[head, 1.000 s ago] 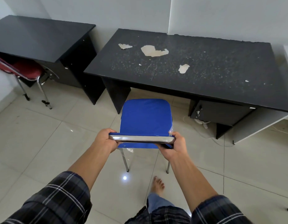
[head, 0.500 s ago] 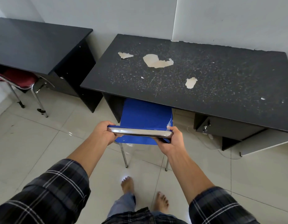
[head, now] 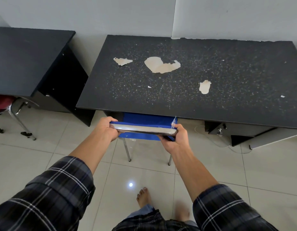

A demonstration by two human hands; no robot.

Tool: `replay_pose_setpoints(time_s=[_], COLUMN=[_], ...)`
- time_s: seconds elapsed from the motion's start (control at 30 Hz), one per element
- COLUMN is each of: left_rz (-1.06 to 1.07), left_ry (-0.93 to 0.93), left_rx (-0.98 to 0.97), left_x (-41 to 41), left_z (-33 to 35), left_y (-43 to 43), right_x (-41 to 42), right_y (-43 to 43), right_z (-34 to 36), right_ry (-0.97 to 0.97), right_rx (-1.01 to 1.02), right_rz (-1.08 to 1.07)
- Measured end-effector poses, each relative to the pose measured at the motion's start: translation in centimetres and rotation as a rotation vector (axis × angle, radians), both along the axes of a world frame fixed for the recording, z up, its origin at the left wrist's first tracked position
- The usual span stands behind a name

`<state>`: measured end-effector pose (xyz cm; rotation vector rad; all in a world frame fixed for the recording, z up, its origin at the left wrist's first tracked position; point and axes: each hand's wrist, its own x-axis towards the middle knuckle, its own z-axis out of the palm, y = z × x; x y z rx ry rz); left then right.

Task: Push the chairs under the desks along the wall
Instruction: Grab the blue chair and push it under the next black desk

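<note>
A blue chair [head: 144, 120] with a chrome backrest rail stands at the front edge of the worn black desk [head: 186, 87]. Most of its seat is hidden under the desktop. Only a strip of blue and two metal rear legs show. My left hand [head: 107, 129] grips the left end of the rail. My right hand [head: 177, 139] grips the right end. A red chair [head: 2, 104] sits partly under a second black desk [head: 27, 60] at the left.
The desks stand against a pale wall. A drawer unit [head: 227, 129] hangs under the worn desk's right side, with a white cable [head: 216, 142] on the floor beside it. My bare feet [head: 144, 197] stand on glossy tiles behind the chair.
I have stepped forward and the blue chair has slid toward the wall, so its seat has gone from fully exposed to mostly under the desk. Both hands kept their grip.
</note>
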<state>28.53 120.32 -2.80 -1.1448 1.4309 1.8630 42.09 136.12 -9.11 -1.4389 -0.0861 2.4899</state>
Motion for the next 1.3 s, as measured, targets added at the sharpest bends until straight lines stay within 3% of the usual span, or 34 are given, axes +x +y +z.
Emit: replay_pose_setpoints(time_s=[0.6, 0.87, 1.2, 1.3], left_rz=[-0.03, -0.186, -0.181, -0.152], left_ry=[-0.091, -0.013, -0.005, 0.037], left_rx=[-0.029, -0.076, -0.149, -0.079], left_x=[-6.3, -5.9, -6.9, -6.4], left_z=[0.4, 0.5, 0.3, -0.2], left_y=[0.8, 0.5, -0.3, -0.4], right_x=[-6.0, -5.0, -4.9, -4.8], right_y=[0.3, 0.0, -0.8, -0.6], right_z=[-0.2, -0.6, -0.7, -0.7], right_ry=[-0.037, -0.015, -0.08, -0.108], right_rx=[0.063, 0.05, 0.076, 0.09], right_rz=[-0.017, 0.045, 0.154, 0.184])
